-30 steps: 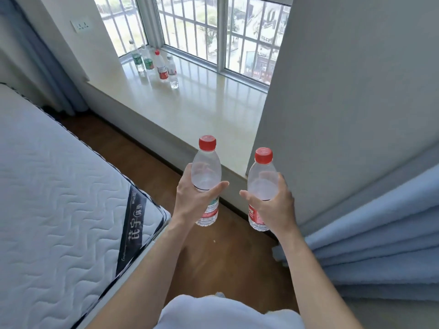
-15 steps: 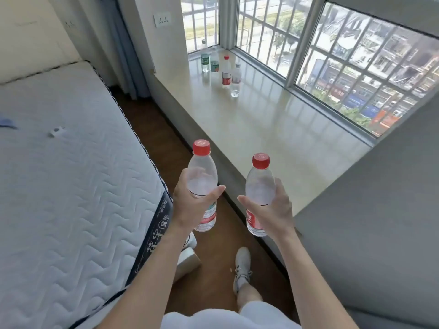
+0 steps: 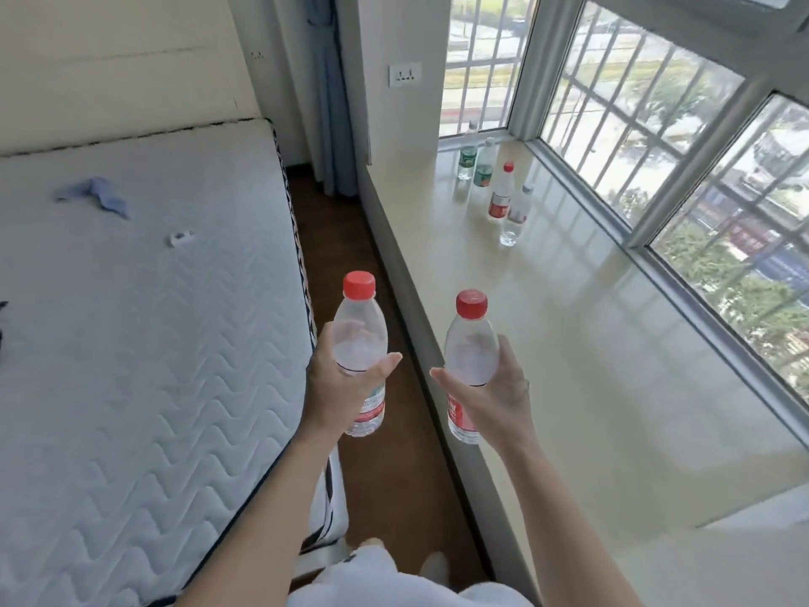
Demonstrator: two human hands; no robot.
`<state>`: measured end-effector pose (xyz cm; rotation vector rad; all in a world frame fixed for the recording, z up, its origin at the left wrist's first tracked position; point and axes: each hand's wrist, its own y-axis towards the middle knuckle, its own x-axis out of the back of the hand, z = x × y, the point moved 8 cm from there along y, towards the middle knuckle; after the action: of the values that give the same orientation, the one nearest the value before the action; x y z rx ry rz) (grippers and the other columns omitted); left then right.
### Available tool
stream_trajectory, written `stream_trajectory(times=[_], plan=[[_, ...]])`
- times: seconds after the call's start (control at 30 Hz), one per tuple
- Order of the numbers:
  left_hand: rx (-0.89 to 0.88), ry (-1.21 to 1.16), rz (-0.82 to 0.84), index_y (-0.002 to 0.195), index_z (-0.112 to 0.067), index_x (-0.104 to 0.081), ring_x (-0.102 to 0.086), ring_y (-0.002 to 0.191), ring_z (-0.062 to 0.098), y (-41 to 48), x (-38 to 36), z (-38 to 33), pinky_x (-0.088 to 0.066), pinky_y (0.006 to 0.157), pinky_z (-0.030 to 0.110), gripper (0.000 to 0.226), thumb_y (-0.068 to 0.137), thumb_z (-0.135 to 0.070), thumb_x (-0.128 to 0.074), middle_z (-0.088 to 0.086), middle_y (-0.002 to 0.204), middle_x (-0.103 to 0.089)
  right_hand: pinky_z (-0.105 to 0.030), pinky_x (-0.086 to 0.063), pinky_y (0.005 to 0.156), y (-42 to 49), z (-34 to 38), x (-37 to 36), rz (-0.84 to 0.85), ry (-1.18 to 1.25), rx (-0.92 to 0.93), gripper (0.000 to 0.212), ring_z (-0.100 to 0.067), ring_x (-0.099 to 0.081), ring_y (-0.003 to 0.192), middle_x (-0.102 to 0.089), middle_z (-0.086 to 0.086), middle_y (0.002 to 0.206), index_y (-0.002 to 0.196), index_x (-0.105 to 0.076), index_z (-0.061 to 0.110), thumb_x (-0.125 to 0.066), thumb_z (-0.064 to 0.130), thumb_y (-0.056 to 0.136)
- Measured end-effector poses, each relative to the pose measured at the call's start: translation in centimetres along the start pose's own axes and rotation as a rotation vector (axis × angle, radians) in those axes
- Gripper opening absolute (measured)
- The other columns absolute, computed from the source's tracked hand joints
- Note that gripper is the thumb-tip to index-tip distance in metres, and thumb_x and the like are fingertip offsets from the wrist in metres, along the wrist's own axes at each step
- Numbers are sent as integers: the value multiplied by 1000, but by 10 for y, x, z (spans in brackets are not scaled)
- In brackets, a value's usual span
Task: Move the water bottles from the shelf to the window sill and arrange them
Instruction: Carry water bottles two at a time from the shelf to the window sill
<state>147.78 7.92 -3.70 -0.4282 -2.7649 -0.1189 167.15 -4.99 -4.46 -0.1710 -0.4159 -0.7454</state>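
Note:
My left hand [image 3: 339, 389] grips a clear water bottle with a red cap [image 3: 360, 319] upright over the wooden floor strip. My right hand [image 3: 494, 394] grips a second red-capped bottle [image 3: 470, 339] upright, just above the near edge of the window sill [image 3: 591, 343]. At the sill's far end stand several bottles in a row: two with green labels [image 3: 468, 156] [image 3: 484, 166], a red-capped one [image 3: 501, 194] and a small clear one [image 3: 516, 214].
A bare white mattress [image 3: 131, 322] fills the left, with a blue cloth [image 3: 96, 197] and a small white item [image 3: 180, 237] on it. A narrow wooden floor strip [image 3: 346, 238] runs between bed and sill. Barred windows [image 3: 656, 138] line the sill; a blue curtain [image 3: 328, 94] hangs at the far corner.
I have walked forward along the sill with both bottles held upright. The grey wall and curtain on the right have left the view; the row of bottles is nearer.

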Motion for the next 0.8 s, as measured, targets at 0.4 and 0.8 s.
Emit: stream_trajectory(times=[0.4,0.8], plan=[[46,-5,-115,123,-35,-47,-54,103,-3,125,5,27,-34,81,7,63,72,-36,-85,-25,110,-53,-21,-50,75,126,14,-94,164,3,57,58,-8,-62,95,-62,14,100,113,-53,30,-88,44,68],[37,-27,-120,103,-49,-45,-54,100,-14,367,50,33,-37,77,4,54,72,-32,-85,-29,103,-54,-23,-49,74,342,111,-221,205,-10,123,59,-11,-63,95,-62,10,101,117,-54,24,-88,38,70]])
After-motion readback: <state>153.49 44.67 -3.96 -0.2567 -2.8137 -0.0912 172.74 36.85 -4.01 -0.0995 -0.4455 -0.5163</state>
